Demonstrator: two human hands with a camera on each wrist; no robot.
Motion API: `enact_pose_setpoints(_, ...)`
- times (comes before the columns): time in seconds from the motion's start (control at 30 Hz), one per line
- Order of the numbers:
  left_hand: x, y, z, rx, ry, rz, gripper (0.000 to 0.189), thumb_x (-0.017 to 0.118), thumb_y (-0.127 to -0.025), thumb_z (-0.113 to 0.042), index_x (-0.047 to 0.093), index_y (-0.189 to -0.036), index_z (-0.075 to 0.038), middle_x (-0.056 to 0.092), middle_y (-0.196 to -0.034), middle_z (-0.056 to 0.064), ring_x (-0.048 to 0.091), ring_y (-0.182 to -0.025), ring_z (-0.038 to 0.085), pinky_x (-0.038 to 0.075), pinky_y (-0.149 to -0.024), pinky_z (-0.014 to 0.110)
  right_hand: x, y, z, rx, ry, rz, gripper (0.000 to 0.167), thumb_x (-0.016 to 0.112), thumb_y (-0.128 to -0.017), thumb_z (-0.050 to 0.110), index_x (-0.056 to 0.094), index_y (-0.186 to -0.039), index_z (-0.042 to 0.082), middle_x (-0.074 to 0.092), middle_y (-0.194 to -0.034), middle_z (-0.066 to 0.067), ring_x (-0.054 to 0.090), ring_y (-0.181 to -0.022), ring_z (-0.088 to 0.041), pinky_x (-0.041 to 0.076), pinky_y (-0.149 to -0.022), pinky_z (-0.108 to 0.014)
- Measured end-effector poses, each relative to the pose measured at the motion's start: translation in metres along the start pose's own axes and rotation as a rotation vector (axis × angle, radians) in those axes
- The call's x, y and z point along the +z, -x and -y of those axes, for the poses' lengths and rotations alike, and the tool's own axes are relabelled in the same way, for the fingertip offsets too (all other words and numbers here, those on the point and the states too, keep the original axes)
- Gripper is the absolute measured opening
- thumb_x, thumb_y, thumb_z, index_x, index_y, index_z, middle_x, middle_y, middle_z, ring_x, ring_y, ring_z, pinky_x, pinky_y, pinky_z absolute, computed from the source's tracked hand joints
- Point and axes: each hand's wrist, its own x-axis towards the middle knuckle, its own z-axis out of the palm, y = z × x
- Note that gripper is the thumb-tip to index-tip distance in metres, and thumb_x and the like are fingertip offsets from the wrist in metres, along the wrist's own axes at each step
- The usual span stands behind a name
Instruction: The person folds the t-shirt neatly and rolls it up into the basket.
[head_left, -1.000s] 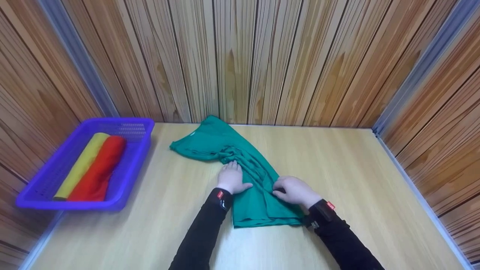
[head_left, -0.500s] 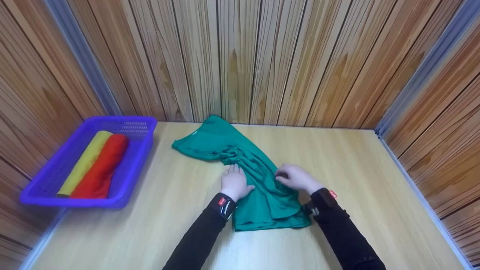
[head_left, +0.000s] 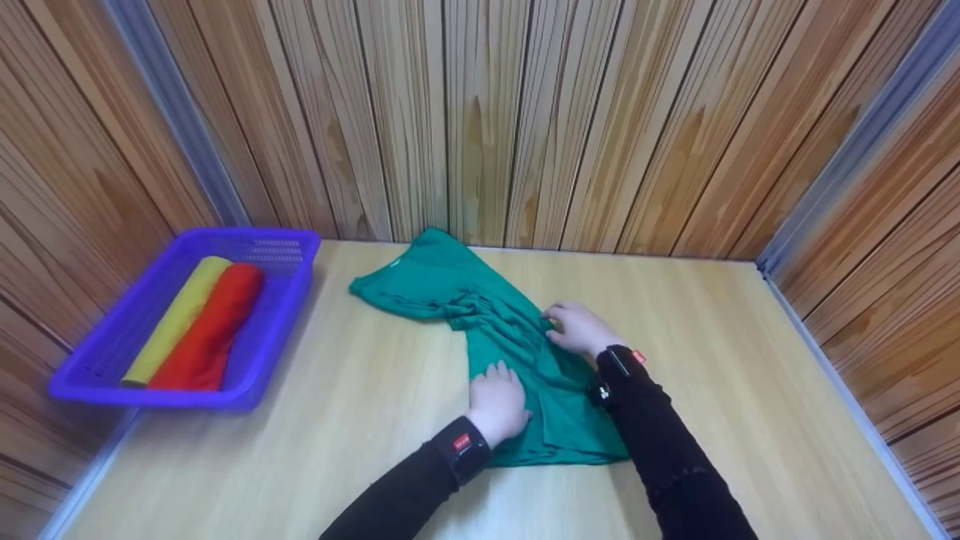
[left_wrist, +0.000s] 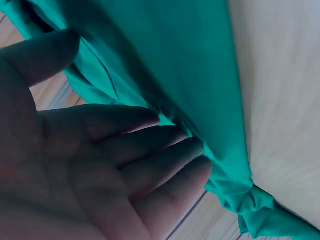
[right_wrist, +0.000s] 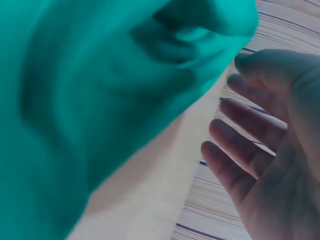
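Observation:
A green garment (head_left: pixel 420 276), folded lengthwise and bunched in its middle, lies slantwise on the table. Its far end spreads to the left and bears a small white mark. My left hand (head_left: pixel 499 401) is over the near part, palm down with the fingers extended. The left wrist view shows these fingers (left_wrist: pixel 172 167) straight, with the green cloth (left_wrist: pixel 200 60) beyond them. At the garment's right edge is my right hand (head_left: pixel 581 328), its fingers loosely bent. In the right wrist view, its fingers (right_wrist: pixel 245 160) are spread beside the cloth (right_wrist: pixel 115 100), nothing between them.
A purple basket (head_left: pixel 289 330) stands at the left, holding a yellow cloth roll (head_left: pixel 176 322) and a red cloth roll (head_left: pixel 214 326). Wood-patterned walls (head_left: pixel 480 120) enclose the back and both sides of the light wooden table (head_left: pixel 360 405).
My left hand has moved toward me and slightly right over the garment. My right hand has slid away from me along the right edge, and the garment's near right corner has spread outward.

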Motion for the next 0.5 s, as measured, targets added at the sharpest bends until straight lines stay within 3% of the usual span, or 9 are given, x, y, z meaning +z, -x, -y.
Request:
enact_pose_setpoints(0.27,0.003,0.002,0.000,0.010,0.038,-0.011,0.077,0.060,-0.092,-0.055,0.049,-0.142,0.003,0.046,-0.147,0.020,0.043,-0.136,0.033,0.044,-0.102,0.044,0.018,-0.007,0.005,0.034,0.056,0.058,0.048,0.061,-0.095,0.011,0.052,-0.141,0.003,0.050,-0.139,-0.025,0.046,-0.129,-0.043,0.038,-0.105,-0.056)
enact_pose_setpoints(0.5,0.007,-0.001,0.001,-0.013,0.022,0.014,0.079,0.056,-0.094,-0.057,0.045,-0.145,0.002,0.042,-0.151,0.019,0.038,-0.140,0.032,0.043,-0.104,0.044,0.026,-0.008,0.014,0.036,0.176,0.010,0.031,0.062,-0.093,0.008,0.064,-0.124,0.002,0.058,-0.130,-0.020,0.053,-0.121,-0.041,0.045,-0.097,-0.056)
